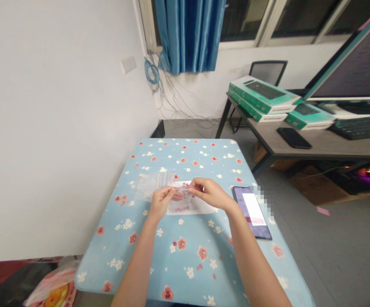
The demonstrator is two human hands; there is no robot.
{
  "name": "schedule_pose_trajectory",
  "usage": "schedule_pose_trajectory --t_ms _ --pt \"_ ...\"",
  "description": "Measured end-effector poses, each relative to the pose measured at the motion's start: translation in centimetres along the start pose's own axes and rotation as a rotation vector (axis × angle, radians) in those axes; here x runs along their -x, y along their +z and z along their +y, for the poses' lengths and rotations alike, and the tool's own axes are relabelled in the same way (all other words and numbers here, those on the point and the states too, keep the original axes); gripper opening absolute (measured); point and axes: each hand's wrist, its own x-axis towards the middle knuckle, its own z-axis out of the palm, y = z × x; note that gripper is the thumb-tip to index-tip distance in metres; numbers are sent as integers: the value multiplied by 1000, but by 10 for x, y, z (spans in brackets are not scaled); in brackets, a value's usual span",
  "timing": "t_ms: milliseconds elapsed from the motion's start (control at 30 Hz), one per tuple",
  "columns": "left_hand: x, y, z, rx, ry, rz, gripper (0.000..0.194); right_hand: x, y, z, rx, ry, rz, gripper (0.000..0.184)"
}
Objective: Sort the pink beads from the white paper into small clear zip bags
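Though indistinct, probably clear plastic (pixel 186 201) between hands (pixel 161 204) (pixel 209 194).

The sheet (pixel 206 207) lies mid-table, on the table (pixel 117 251), with a pouch (pixel 185 204) above it between the left hand (pixel 163 202) and the right hand (pixel 209 192). Bags (pixel 148 184) lie beyond the left hand, at the sheet's left. A phone (pixel 252 215) lies right of the right forearm, near the table's right edge. Further right stands a desk (pixel 325 147), bearing boxes (pixel 263 96) at its left end, a handset (pixel 294 137) before them, and a keyboard (pixel 364 127) before a monitor (pixel 354 64). Behind the table, cables (pixel 153 76) hang left of a curtain (pixel 188 38).
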Motion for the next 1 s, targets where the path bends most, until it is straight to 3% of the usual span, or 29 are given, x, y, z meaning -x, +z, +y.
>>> schedule_pose_trajectory --t_ms 200,333,500,667,867,1000 --pt "-9 5 9 48 -20 32 50 -1 4 9 -148 2 -69 27" --pt "-29 13 12 67 13 121 53 -6 13 24 -293 24 -116 26" --pt "-69 20 14 25 66 164 50 -15 26 48 -224 86 147 28" --pt "-109 20 4 -217 85 170 41 -19 37 72 -18 158 406 19" --pt "-140 14 -16 -324 114 123 24 -17 48 86 106 294 504 23" --pt "-150 11 -22 -385 145 96 15 -16 49 85 146 335 484 23"
